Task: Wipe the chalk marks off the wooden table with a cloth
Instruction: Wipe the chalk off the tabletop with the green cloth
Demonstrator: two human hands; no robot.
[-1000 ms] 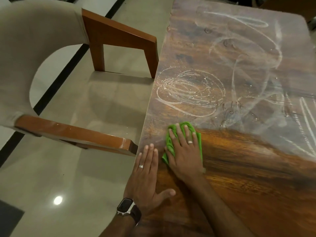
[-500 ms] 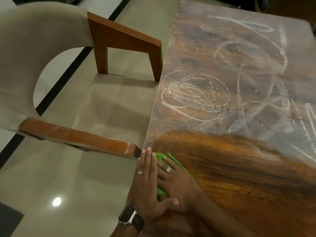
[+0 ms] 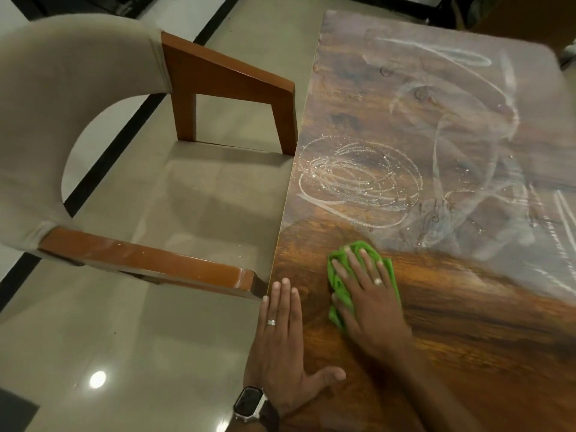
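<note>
The wooden table (image 3: 467, 322) fills the right side of the view. White chalk marks cover its far half: a scribbled oval (image 3: 358, 177) near the left edge and long smeared loops (image 3: 467, 126) beyond it. The near strip of wood shows dark and free of chalk. My right hand (image 3: 364, 291) presses flat, fingers spread, on a crumpled green cloth (image 3: 338, 283) at the boundary between the chalky and the dark wood. My left hand (image 3: 283, 344) rests flat on the table's left edge, a ring on one finger and a watch on the wrist.
A beige upholstered chair (image 3: 62, 104) with brown wooden armrests (image 3: 149, 260) stands close against the table's left edge. Glossy tiled floor (image 3: 124, 353) with a black stripe lies under it.
My right hand and the cloth swept from beside my left hand at the table edge forward and right, up to the chalk boundary. My left hand stayed put.
</note>
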